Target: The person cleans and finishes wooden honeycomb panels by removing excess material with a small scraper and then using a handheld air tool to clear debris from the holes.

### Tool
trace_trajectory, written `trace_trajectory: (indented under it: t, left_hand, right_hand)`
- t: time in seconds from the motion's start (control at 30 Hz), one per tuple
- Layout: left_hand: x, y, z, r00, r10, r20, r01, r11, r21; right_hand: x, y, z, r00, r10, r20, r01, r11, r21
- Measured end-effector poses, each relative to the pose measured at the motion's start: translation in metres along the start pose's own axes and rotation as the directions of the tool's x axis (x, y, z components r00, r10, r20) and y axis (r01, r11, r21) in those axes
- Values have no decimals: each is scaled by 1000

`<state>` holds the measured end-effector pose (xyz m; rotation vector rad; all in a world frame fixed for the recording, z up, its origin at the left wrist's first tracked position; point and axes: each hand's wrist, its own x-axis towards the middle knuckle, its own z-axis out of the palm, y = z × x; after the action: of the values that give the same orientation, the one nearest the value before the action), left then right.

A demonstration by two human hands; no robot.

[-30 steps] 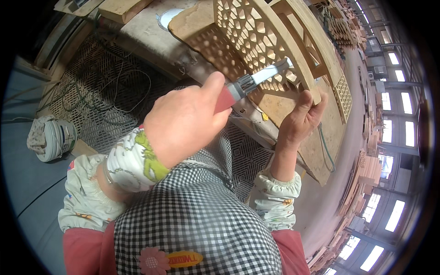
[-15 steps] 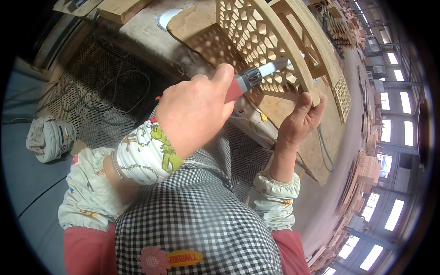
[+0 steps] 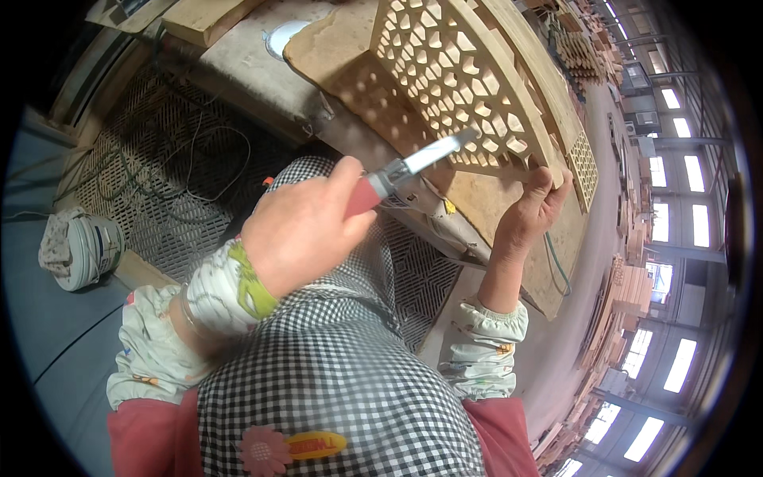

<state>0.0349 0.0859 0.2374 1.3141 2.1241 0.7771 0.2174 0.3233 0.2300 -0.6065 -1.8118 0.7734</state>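
Note:
My left hand (image 3: pixel 298 230) is wrapped round the red handle of a hand tool (image 3: pixel 387 178) with a grey collar and a flat, pale blade. The blade points up and to the right, its dark tip in front of the lattice face of a curved wooden piece (image 3: pixel 520 91) pierced with many angular holes. At that piece's lower right corner, my right hand (image 3: pixel 526 213) grips the edge between thumb and fingers. The wooden piece stands tilted on a brown board (image 3: pixel 330 52) on the bench. Whether the tip touches the lattice I cannot tell.
A wooden block (image 3: pixel 203 22) and a white disc (image 3: pixel 284 36) lie on the bench at the far left. Below, a white bucket (image 3: pixel 99 253) with a cloth stands near cables on a patterned floor mat (image 3: pixel 171 238). A green hose (image 3: pixel 560 274) hangs at the right; stacked timber lies beyond.
My left hand and the tool have drawn back to the lower left, so the blade has moved away from the piece's right rim. My right hand still holds the corner, slightly lower.

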Motion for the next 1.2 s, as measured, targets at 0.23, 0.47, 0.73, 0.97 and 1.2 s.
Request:
trace_trajectory:
  t: [0.23,0.47,0.73,0.97,1.2]
  left_hand:
    - [16,-11,7,999,22,40,0,874,-485]
    - [32,10,-1,942,-2,334,232,725,-649]
    - [48,13,13,976,19,216,93,864,-495]
    - [36,2,22,995,25,98,14,926,-378]
    - [15,5,2,885,94,457,311,610,-728]
  right_hand:
    - [-4,6,-11,1000,-21,12,21,1000,-1]
    - [-5,5,-23,997,-43,57,42,999,8]
    - [-8,3,-24,999,-20,47,20,1000,2]
    - [-7,13,-24,1000,10,7,-10,999,-50]
    - [-4,13,-25,1000,26,-9,-27,999,-46]
